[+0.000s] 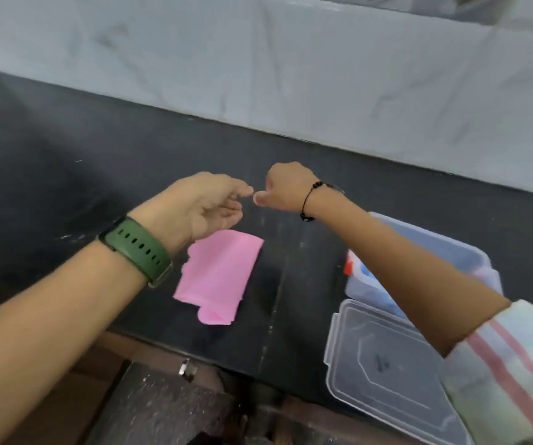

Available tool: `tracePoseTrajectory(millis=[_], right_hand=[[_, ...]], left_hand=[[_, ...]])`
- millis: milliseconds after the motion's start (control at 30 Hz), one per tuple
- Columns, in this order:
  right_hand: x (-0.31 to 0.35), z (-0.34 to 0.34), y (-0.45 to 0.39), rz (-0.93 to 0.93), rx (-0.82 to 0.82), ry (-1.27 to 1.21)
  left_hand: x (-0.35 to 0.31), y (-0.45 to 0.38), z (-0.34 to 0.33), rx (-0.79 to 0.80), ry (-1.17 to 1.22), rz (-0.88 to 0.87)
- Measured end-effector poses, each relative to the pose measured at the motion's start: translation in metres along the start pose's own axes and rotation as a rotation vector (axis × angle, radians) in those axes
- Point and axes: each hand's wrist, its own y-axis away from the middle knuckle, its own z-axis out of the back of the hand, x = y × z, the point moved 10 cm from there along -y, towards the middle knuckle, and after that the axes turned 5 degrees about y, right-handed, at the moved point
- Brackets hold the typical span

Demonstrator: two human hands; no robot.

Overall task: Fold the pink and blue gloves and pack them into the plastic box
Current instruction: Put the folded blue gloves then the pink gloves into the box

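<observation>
Lying flat at centre frame on the dark stone countertop (66, 175): the folded pink thin-plastic glove (218, 277), a rough rectangle with fingers tucked toward the lower edge. Nothing is touching it.

Right of it, lower right of frame, sits the translucent bluish plastic box (470, 255), open, partly hidden by the right forearm. Something blue and a red bit show inside near its left wall; probably the blue glove already packed, can't confirm. The clear plastic lid (387, 364) lies just below the box, off it.

Both hands hover above the counter, just above the pink glove in frame. Left hand (204, 203), green watch strap (136, 250) on the wrist, fingers loosely curled, holding nothing. Right hand (286, 187), black cord bracelet (310, 200) on the wrist, curled close to a fist, nothing visible in it. The fingertips of the two hands nearly meet.

Step, as I read it: pink glove folded, not packed. The next move calls for pinching it without unfolding, carrying it right into the box, then the lid.
</observation>
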Motion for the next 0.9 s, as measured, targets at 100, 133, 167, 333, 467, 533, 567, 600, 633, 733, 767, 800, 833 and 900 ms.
tracePoseTrajectory(millis=[100,133,167,333,467,533,567,600,633,733,767,800,833,900], right_hand=[[0.035,-0.036,-0.022,0.083,0.154,-0.034],[0.043,-0.051,-0.027,0.091,0.232,-0.046],[0.047,-0.068,-0.03,0.083,0.323,-0.058],[0.047,-0.119,-0.032,0.016,0.69,-0.033],[0.046,-0.128,-0.031,-0.015,0.826,-0.043],[0.046,-0.13,-0.031,-0.017,0.841,-0.052],[0.046,-0.132,-0.031,-0.016,0.841,-0.062],[0.046,-0.133,-0.031,-0.012,0.835,-0.072],[0.047,-0.134,-0.031,-0.004,0.827,-0.079],[0.048,-0.137,-0.032,0.015,0.805,-0.103],[0.049,-0.138,-0.031,0.02,0.8,-0.118],[0.05,-0.139,-0.031,0.022,0.794,-0.139],[0.051,-0.14,-0.031,0.024,0.786,-0.162],[0.052,-0.141,-0.029,0.032,0.779,-0.197]], left_hand=[[0.038,0.018,0.047,-0.134,0.202,0.091],[0.054,0.026,0.059,-0.17,0.28,0.123],[0.07,0.033,0.067,-0.199,0.355,0.152],[0.139,0.061,0.077,-0.333,0.613,0.264],[0.171,0.065,0.064,-0.408,0.714,0.329],[0.18,0.063,0.052,-0.41,0.74,0.377],[0.181,0.061,0.047,-0.403,0.756,0.388],[0.181,0.058,0.044,-0.405,0.767,0.389],[0.178,0.056,0.042,-0.417,0.773,0.383],[0.17,0.05,0.041,-0.461,0.792,0.344],[0.167,0.048,0.04,-0.464,0.802,0.329],[0.165,0.046,0.04,-0.468,0.822,0.314],[0.164,0.044,0.04,-0.477,0.838,0.302],[0.164,0.04,0.041,-0.505,0.832,0.307]])
